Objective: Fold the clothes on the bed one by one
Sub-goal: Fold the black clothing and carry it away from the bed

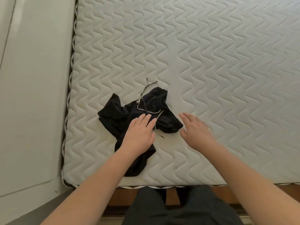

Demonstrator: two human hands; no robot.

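A crumpled black garment [116, 114] with a grey drawstring [144, 108] lies on the white quilted mattress [211, 70], near its front left corner. My left hand [139, 135] is flat over the garment's middle, fingers spread and holding nothing. My right hand [194, 130] hovers just right of the garment's right edge, fingers apart and empty. Whether it touches the cloth I cannot tell.
A pale wall or panel [32, 95] runs along the mattress's left side. The mattress's front edge [162, 186] is right before my dark-trousered legs [178, 208], with wooden floor below. A small dark drawstring tip [162, 136] lies between my hands.
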